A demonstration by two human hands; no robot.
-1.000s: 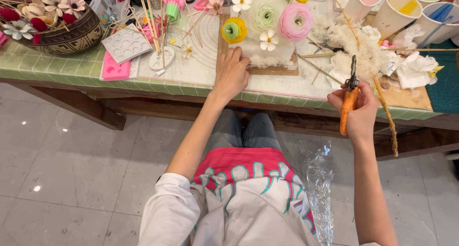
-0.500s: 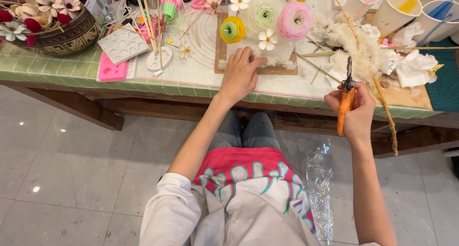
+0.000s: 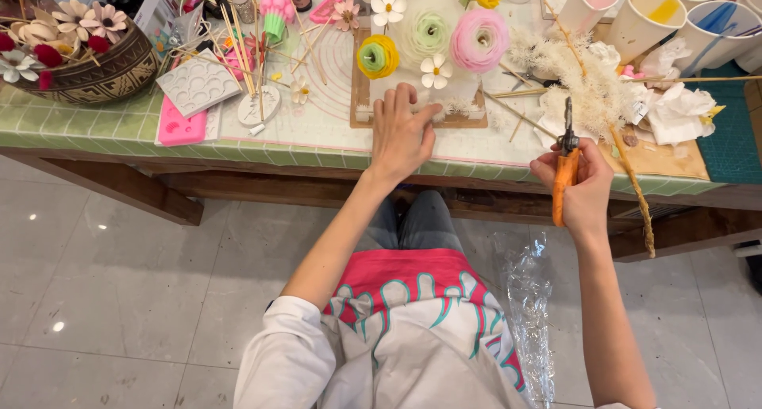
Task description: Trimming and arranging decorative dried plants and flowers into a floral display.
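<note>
Right hand (image 3: 586,188) has a closed grip on the orange-handled cutters (image 3: 564,161), blades pointing up and away, held off the near edge of the desk (image 3: 119,127). A long dried stem (image 3: 633,188) runs down past that hand on its right; whether the fingers pinch it too, cannot tell. Compared with a second ago the cutters sit about where they were, maybe slightly higher; no cut visible.

Left hand (image 3: 402,135) is what moved: it was resting at the near edge of the wooden board (image 3: 417,117), now it lies flat with spread fingers further onto the board, fingertips touching the white block (image 3: 421,87) under the flowers. Open, palm down, gripping nothing. Reads as steadying the board while the right hand stays ready with the cutters.

On the board: yellow flower (image 3: 378,56) left, pale green flower (image 3: 427,28) middle, pink flower (image 3: 479,40) right. White fluffy sprigs (image 3: 573,79) lie just right of the board. Pink mould (image 3: 181,128) near left, brown bowl (image 3: 95,71) far left, paper cups (image 3: 643,24) far right.
</note>
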